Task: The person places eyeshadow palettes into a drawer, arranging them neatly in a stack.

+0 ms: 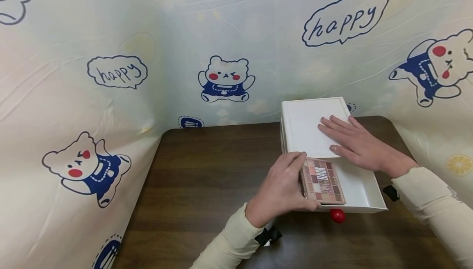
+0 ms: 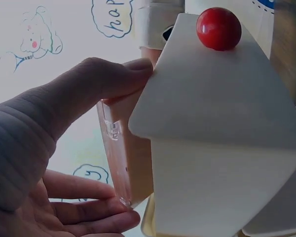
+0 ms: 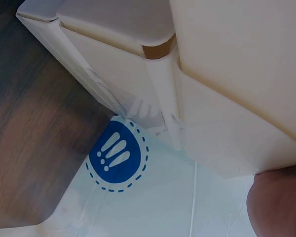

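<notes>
Evidently the white drawer box (image 1: 314,127), near the table's (image 1: 207,170) far right edge, was braced by the flat, relaxed right hand (image 1: 360,145). The eyeshadow palette (image 1: 323,180) was pinched by the left hand (image 1: 281,191) over the open drawer's (image 1: 363,189) left edge; best lowered flat, clear of the wall. Drawer depth and the red knob's (image 1: 337,215) mounting were hard to make out.

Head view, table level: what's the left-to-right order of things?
Left hand gripping the eyeshadow palette → red drawer knob → right hand resting flat on top of the white drawer box.
</notes>
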Available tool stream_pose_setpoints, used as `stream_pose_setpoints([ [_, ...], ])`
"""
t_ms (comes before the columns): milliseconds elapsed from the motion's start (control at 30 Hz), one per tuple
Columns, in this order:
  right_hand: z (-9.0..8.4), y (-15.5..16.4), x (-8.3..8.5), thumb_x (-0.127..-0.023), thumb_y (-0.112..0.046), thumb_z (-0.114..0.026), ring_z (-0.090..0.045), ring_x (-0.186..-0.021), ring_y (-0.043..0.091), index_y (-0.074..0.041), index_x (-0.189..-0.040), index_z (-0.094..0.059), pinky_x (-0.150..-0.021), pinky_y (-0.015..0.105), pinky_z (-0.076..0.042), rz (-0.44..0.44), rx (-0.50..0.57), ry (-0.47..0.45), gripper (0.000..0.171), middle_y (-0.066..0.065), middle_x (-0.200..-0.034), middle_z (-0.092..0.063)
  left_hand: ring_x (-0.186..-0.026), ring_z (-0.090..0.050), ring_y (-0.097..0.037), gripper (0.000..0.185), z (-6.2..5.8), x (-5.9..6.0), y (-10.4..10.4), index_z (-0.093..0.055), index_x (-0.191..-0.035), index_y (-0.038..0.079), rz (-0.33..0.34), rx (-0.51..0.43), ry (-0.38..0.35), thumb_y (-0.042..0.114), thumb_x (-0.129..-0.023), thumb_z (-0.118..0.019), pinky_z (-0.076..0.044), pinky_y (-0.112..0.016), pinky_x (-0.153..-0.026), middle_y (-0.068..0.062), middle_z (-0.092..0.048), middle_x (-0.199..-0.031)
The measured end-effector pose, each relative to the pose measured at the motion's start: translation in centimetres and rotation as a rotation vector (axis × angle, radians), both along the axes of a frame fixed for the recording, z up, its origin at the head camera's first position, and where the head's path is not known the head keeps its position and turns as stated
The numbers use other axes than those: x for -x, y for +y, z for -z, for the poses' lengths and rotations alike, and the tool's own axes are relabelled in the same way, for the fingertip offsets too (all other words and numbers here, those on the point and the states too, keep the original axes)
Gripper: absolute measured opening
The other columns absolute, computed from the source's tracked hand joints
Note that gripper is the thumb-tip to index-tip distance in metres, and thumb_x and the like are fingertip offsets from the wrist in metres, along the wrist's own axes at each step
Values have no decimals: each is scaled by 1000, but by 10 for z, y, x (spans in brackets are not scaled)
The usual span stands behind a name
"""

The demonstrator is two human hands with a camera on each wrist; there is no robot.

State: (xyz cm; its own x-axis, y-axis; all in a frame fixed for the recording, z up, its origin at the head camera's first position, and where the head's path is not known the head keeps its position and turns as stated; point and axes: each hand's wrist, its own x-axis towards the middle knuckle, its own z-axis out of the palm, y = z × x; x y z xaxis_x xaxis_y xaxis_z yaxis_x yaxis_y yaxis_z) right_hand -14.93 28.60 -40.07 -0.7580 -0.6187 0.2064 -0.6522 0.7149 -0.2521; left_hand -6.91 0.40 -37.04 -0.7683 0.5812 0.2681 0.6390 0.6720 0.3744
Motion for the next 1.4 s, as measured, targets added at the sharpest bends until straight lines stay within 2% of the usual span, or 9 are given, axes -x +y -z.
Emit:
stream_pose_setpoints([
  [400, -1, -1, 0, -101, -31, -53, -17, -151, 34, -13, -158, -33, -119, 54, -1, -6, 2, 6, 63, 11, -163, -27, -128, -47, -18, 118, 3, 2, -3, -49, -146, 1, 8, 23, -35, 65, -57, -90, -39, -29, -108, -8, -51, -142],
  [600, -1, -1, 0, -101, -32, -53, -17, -151, 34, -14, -159, -32, -119, 54, -1, -5, 1, 5, 63, 11, -163, -26, -128, -47, -18, 122, 7, 1, -7, -48, -146, -1, 3, 0, 5, 68, -55, -89, -38, -27, -108, -9, -51, -142],
  [700, -1, -1, 0, -101, -32, -53, -16, -151, 34, -14, -159, -32, -120, 53, 0, -3, 0, 5, 64, 11, -163, -26, -128, -47, -19, 124, 8, 1, -9, -47, -148, 0, -2, -3, 0, 69, -53, -89, -39, -29, -108, -9, -50, -143],
  [833, 0, 0, 0, -101, -32, -53, -16, -151, 34, -14, -159, -32, -120, 53, 0, -3, 2, 1, 64, 11, -163, -26, -126, -48, -19, 125, 9, 1, -12, -46, -148, 1, -14, -39, -31, 67, -53, -90, -41, -29, -106, -9, -50, -142],
  [967, -1, -1, 0, -101, -33, -53, -16, -151, 34, -14, -158, -33, -119, 55, -1, -3, -1, 3, 64, 11, -163, -26, -122, -49, -17, 121, 9, 2, -17, -48, -147, 1, -25, -93, -29, 63, -53, -93, -44, -27, -103, -7, -51, -139],
  [1100, -2, -1, 0, -100, -32, -54, -17, -151, 34, -13, -158, -33, -119, 55, -1, -4, -3, 13, 64, 12, -163, -27, -120, -49, -16, 108, 9, 0, -19, -53, -143, 3, 12, -132, 25, 59, -59, -92, -44, -26, -103, -6, -53, -134],
  [1233, -1, -2, 0, -100, -32, -54, -17, -151, 34, -13, -158, -34, -119, 54, -1, -6, -2, 14, 64, 12, -163, -28, -115, -50, -16, 85, 9, -3, -19, -61, -134, 3, 88, -199, 125, 48, -68, -92, -44, -21, -100, -6, -56, -125],
  [1400, -1, -2, 0, -100, -31, -54, -17, -151, 34, -13, -158, -34, -120, 53, 0, -9, 2, 14, 63, 12, -162, -28, -113, -51, -16, 67, 10, -8, -15, -66, -126, 2, 177, -215, 262, 41, -76, -87, -40, -18, -102, -7, -58, -122],
])
